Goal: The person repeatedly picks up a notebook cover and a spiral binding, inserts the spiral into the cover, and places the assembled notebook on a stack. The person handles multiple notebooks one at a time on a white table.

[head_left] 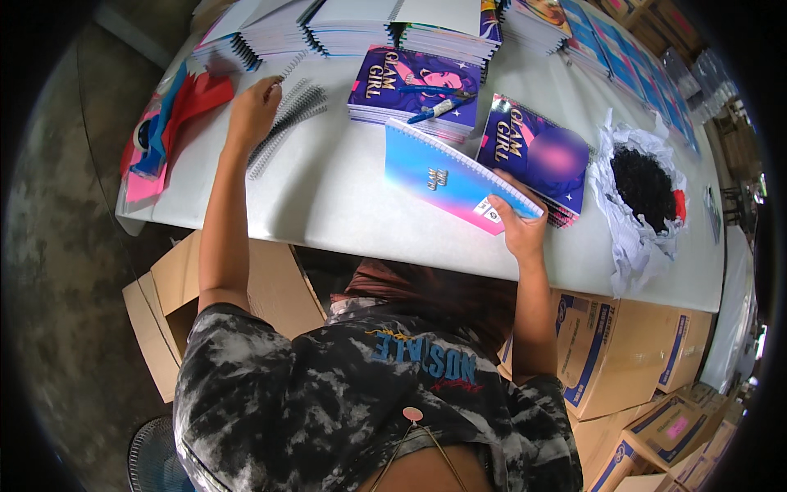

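Observation:
My right hand (522, 230) grips a blue-to-pink notebook (443, 176) by its right end, thumb on the cover. A row of punched holes runs along the notebook's upper edge, and it is tilted above the table's front. My left hand (256, 111) is closed at the far left, its fingers pinching the end of a spiral binding coil (293, 66). Just right of that hand lies a bundle of loose grey spiral coils (288, 123). Behind the held notebook sit two stacks of purple illustrated notebooks, one left (377, 86) and one right (525, 152).
Blue pens (443, 107) lie on the left purple stack. A tape dispenser (147, 148) and red sheets (197, 94) are at the table's left edge. White plastic holding black scraps (643, 184) is at right. Notebook stacks (352, 29) line the back; cardboard boxes (615, 348) stand below.

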Tool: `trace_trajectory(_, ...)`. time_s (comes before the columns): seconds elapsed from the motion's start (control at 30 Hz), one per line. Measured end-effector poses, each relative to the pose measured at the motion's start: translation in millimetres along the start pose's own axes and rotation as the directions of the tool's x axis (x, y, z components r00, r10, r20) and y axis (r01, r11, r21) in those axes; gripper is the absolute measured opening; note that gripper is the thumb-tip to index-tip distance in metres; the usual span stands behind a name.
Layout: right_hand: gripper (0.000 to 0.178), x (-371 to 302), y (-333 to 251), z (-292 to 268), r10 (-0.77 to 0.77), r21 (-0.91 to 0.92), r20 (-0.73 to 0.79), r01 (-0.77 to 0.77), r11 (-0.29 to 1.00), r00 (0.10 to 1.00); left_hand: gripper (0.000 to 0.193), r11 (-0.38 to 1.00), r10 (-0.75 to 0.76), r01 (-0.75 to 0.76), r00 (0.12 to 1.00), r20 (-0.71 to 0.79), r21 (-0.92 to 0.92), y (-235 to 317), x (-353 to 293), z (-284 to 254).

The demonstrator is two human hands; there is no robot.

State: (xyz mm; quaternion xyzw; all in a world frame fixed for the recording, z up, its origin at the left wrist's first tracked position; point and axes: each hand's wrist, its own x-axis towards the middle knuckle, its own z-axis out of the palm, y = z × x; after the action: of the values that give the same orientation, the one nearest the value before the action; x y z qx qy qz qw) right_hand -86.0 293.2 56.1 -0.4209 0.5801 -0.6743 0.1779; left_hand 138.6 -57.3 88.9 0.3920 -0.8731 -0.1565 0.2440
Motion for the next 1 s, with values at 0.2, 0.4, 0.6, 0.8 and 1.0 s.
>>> trace_trajectory(0.2,0.026,0,7,-7,0.029,0.031,0.018,-0.029,0.999,0.999,0.030,0.696,0.273,0.028,0.914,0.301,-0.718,99,-58,8)
trace_trajectory(0.4,0.024,-1,6,-11,0.038,0.019,0.049,-0.039,0.999,0.998,0.040,0.810,0.201,0.029,0.924,0.324,-0.586,96,-58,21)
trace_trajectory(0.6,0.025,1,-3,-11,0.020,-0.009,0.078,-0.019,1.000,0.997,0.040,0.877,0.148,-0.011,0.958,0.247,-0.481,96,-61,19)
trace_trajectory(0.8,0.025,-2,-5,-14,0.018,-0.024,0.133,-0.015,1.000,0.991,0.019,0.580,0.144,0.245,0.908,0.394,-0.777,102,-56,11)
trace_trajectory(1.0,0.023,-4,-5,-14,-0.004,0.002,0.169,0.004,1.000,0.986,0.025,0.816,0.500,-0.347,0.825,0.264,-0.463,115,-47,-18)
